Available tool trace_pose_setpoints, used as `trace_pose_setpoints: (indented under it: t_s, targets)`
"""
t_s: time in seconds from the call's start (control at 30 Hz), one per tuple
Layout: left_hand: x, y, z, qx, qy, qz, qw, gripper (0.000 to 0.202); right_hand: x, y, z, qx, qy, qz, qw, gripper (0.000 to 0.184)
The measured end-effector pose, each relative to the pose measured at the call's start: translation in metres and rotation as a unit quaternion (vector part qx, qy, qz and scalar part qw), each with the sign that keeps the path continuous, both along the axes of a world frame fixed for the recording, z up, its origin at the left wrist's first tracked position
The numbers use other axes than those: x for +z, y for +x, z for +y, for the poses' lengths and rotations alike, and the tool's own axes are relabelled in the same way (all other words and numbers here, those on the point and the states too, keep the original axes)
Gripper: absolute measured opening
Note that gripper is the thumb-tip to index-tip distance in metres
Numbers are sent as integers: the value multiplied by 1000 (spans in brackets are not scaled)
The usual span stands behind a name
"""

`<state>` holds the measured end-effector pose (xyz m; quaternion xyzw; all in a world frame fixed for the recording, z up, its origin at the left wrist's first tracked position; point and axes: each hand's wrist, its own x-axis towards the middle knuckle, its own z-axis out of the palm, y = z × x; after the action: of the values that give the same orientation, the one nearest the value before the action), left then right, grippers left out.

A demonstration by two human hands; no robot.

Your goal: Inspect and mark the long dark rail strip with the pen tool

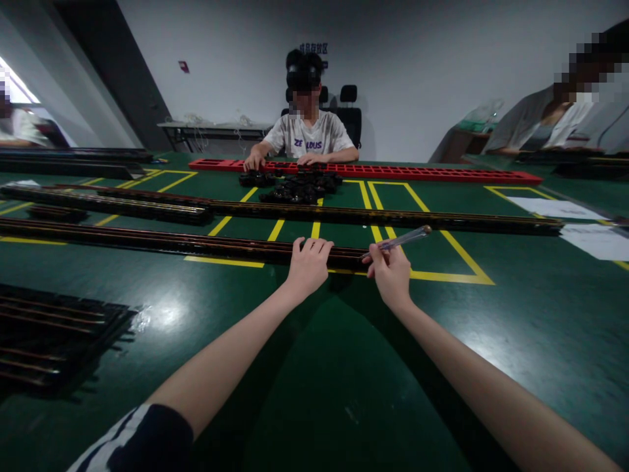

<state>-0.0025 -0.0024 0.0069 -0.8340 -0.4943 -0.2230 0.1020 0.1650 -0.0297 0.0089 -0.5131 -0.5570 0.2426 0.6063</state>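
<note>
A long dark rail [236, 248] with thin copper-coloured lines runs in from the left and lies crosswise before me. My left hand [309, 267] grips it close to its right end, fingers bent over the far side. Between the fingers of my right hand [392, 274] is a slim clear pen [410, 237], its brownish rear end pointing up to the right. The pen's tip slants down to the left, at the rail's end; whether it touches the rail, I cannot tell.
Beyond lies another long dark rail [373, 215], then a red slotted strip [417, 174] and a pile of black parts [299, 187] by a seated person [314, 137]. Stacked dark strips [54, 341] lie near left, papers [597, 241] at right. Yellow tape marks the green table [515, 341].
</note>
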Motion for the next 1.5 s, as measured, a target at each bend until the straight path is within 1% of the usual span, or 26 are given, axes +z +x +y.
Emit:
trace_pose_setpoints:
  t_s: [0.13,0.3,0.5,0.63,0.83,1.1,1.3,1.5]
  targets:
    - [-1,-1,1,0,2,-6,1000,40,-1,1,1,22,-7,-15,1000,32]
    - [-1,-4,3,-26,-20,-19,999,46,-2,1,1,27,-1,-20,999,31]
    - [1,-6,3,-23,-39,-38,998,40,-3,2,2,26,-1,-21,999,29]
    - [1,-5,3,-26,-27,-25,999,39,-2,1,2,18,-3,-25,1000,30]
    - [-3,-4,5,-15,3,-7,1000,36,-1,0,1,19,-6,-11,1000,32]
    - [-4,-1,4,4,8,3,1000,33,-1,0,1,18,0,-15,1000,29]
    - [-5,1,4,0,12,-5,1000,32,-1,0,1,23,0,-10,1000,31]
    - [-4,0,2,-8,19,-9,1000,31,1,-1,-1,20,0,-19,1000,30]
